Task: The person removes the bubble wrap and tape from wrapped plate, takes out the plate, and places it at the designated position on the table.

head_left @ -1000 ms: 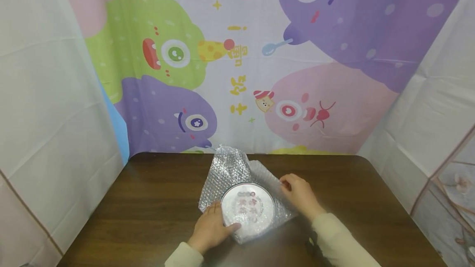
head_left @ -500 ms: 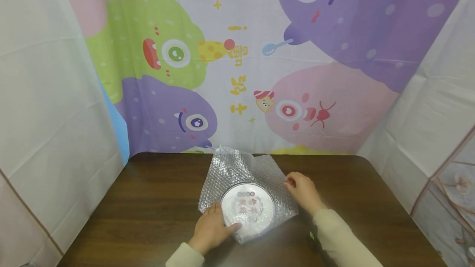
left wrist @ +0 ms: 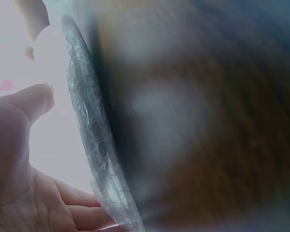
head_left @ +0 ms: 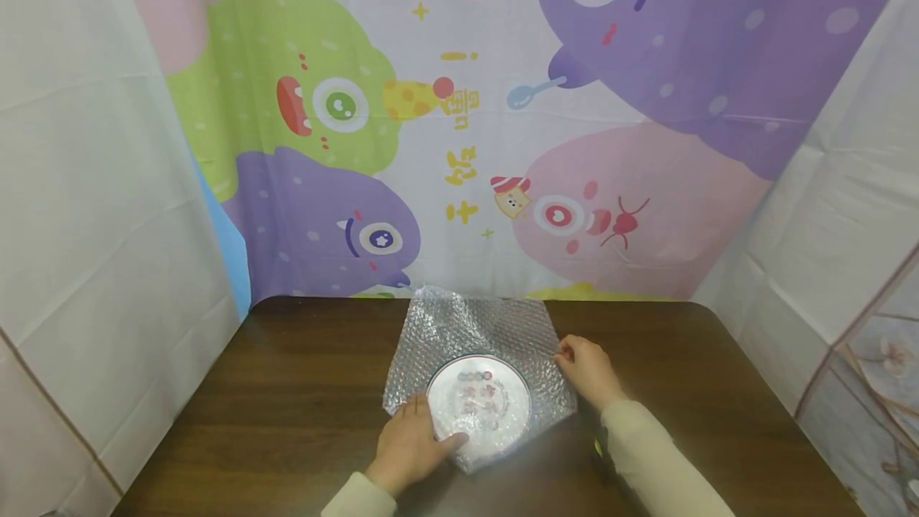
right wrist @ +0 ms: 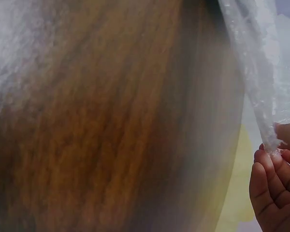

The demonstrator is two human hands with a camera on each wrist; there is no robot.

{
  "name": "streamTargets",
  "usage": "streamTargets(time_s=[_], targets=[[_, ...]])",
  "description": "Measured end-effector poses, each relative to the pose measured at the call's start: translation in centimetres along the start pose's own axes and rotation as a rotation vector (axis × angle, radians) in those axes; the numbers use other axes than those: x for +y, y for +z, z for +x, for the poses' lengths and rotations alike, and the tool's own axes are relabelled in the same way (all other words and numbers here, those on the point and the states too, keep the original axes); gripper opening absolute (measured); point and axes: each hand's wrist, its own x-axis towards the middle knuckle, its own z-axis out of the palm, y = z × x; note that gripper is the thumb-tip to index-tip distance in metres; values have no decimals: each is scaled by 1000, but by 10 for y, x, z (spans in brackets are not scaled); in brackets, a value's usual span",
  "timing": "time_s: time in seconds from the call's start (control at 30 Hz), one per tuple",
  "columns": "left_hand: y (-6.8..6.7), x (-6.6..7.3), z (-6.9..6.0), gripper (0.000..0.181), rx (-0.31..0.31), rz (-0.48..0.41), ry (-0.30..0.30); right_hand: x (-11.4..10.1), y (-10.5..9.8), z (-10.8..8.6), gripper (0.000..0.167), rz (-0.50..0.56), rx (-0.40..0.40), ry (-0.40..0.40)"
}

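Two bare hands are at work on a plate and a sheet of wrap on a dark wooden table. The plate sits at the near middle of the table, face up, round and white with a dark rim line and reddish print. Clear bubble wrap encloses its near edge and spreads behind it towards the table's far edge. Glare prevents a count of the layers over the plate's face.

Left hand: at the plate's near left edge, thumb spread away from the fingers and laid over the face, fingers extended along the rim. It steadies the plate with the wrap between.

Right hand: at the right border of the wrap, fingers bent, thumb and fingertips pinching that border. The right wrist view confirms the pinch.

Both sleeves are pale. A small dark item with a yellow-green patch lies beside the right one, partly hidden; its kind cannot be determined.

Behind the table hangs a cloth printed with green, purple and pink cartoon figures.
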Motion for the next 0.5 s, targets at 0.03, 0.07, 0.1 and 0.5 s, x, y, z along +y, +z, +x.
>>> streamTargets(time_s=[0.03,0.07,0.1,0.5], targets=[[1,0,0,102,0,3,-1,1,0,0,9,-1,-8,8],[1,0,0,102,4,5,-1,1,1,1,10,-5,-16,16],[1,0,0,102,7,9,-2,1,1,1,10,-8,-24,20],[4,1,0,101,36,33,-6,10,11,7,12,-6,-74,87]])
